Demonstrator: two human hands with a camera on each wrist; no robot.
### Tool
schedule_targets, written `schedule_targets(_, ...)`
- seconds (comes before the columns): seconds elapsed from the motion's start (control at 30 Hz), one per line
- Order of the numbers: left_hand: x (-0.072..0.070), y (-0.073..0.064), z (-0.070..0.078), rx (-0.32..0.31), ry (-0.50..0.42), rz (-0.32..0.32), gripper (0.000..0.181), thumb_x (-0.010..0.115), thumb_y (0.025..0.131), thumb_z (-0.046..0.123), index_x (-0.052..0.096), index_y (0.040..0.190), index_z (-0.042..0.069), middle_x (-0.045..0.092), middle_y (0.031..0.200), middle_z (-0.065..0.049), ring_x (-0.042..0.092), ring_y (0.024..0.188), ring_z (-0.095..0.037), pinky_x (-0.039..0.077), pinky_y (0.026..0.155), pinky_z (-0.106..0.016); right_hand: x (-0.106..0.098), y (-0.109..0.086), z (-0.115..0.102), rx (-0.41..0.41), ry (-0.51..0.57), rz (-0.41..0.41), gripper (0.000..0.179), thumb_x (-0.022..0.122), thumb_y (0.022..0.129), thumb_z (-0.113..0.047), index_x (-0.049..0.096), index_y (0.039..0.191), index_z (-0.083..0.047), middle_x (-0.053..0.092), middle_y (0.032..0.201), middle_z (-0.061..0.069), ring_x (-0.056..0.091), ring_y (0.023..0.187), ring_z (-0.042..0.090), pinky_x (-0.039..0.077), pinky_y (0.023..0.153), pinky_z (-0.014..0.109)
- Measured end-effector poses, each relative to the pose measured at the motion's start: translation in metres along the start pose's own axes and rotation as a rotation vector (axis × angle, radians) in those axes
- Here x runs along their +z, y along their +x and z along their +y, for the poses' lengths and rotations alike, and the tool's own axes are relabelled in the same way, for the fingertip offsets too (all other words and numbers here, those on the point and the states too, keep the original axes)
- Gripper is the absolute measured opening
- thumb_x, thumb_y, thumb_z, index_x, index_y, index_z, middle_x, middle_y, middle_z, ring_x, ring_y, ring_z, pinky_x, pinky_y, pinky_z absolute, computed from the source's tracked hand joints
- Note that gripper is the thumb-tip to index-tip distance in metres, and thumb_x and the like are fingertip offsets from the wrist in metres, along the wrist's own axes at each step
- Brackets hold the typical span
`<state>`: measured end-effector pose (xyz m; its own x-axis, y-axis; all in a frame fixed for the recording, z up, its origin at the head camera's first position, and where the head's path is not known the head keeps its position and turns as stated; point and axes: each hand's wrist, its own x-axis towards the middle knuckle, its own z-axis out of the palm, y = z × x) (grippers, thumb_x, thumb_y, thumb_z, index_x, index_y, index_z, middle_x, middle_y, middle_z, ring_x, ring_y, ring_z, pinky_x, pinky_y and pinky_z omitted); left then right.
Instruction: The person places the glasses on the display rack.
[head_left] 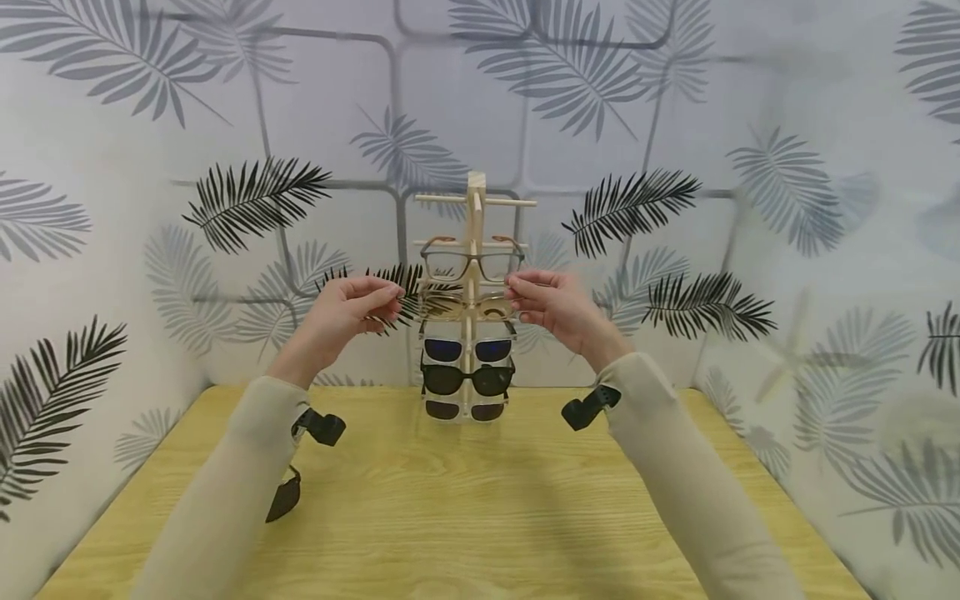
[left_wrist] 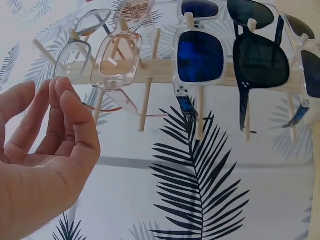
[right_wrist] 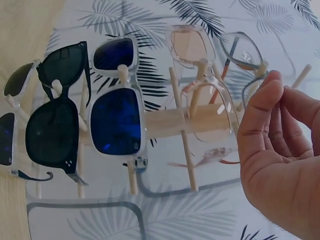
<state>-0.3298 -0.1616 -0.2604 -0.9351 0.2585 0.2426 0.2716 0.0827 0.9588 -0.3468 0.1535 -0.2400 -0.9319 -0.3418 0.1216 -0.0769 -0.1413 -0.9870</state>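
Grey-brown eyeglasses (head_left: 498,267) with orange temple tips sit on a wooden eyewear rack (head_left: 476,187). My left hand (head_left: 345,312) is left of the rack, apart from the glasses, its fingers loosely bent around nothing. At the right rim of the eyeglasses is my right hand (head_left: 555,308); its thumb and fingertips come close together, but no gripped part shows between them. Contact with the rim is unclear. Below hang clear pinkish glasses (left_wrist: 116,55), clear-framed sunglasses with blue lenses (right_wrist: 116,122), black sunglasses (head_left: 492,381) and another clear-framed dark pair (head_left: 487,411).
The rack stands at the far edge of a yellow wood-grain table (head_left: 450,517), against a leaf-patterned backdrop (head_left: 337,100). Its top peg (head_left: 513,202) is bare. Dark sunglasses (head_left: 283,497) lie at the left, partly behind the left sleeve (head_left: 217,492).
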Motion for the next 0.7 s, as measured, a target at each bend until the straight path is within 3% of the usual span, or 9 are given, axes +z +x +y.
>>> schedule_targets(0.2,-0.007,-0.012,-0.009,-0.051,0.038,-0.053,0.032,0.061,0.099,0.027,0.065,0.117,0.001,0.07,0.089,0.005,0.066,0.085,-0.012,0.057,0.073,-0.027,0.011,0.002,0.013,0.005,-0.047,-0.055,0.025,0.059,0.099,-0.014,0.061,0.118,0.003,0.069,0.089,0.003,0.065,0.071,0.011,0.052,0.058,0.02)
schedule_targets(0.3,-0.008,-0.019,-0.015,-0.067,0.054,-0.078,0.026,0.061,0.098,0.029,0.068,0.112,0.008,0.07,0.09,0.004,0.066,0.086,-0.013,0.058,0.075,-0.029,0.016,0.0,0.019,-0.001,-0.066,-0.094,0.026,0.058,0.1,-0.013,0.06,0.119,0.005,0.069,0.089,0.002,0.064,0.071,0.011,0.052,0.058,0.021)
schedule_targets(0.43,-0.013,-0.03,-0.026,-0.082,0.094,-0.102,0.031,0.06,0.099,0.029,0.067,0.118,0.005,0.07,0.092,0.003,0.066,0.087,-0.014,0.058,0.076,-0.03,0.025,-0.002,0.031,0.008,-0.095,-0.153,0.026,0.058,0.1,-0.012,0.061,0.119,0.005,0.069,0.088,0.002,0.064,0.073,0.012,0.055,0.062,0.022)
schedule_targets(0.7,-0.034,-0.054,-0.046,-0.089,0.07,-0.07,0.026,0.06,0.099,0.029,0.068,0.115,0.01,0.07,0.099,0.001,0.068,0.093,-0.017,0.058,0.077,-0.03,0.043,-0.001,0.056,0.054,-0.156,-0.222,0.029,0.057,0.101,-0.013,0.061,0.122,0.006,0.07,0.092,0.003,0.066,0.077,0.012,0.057,0.066,0.024)
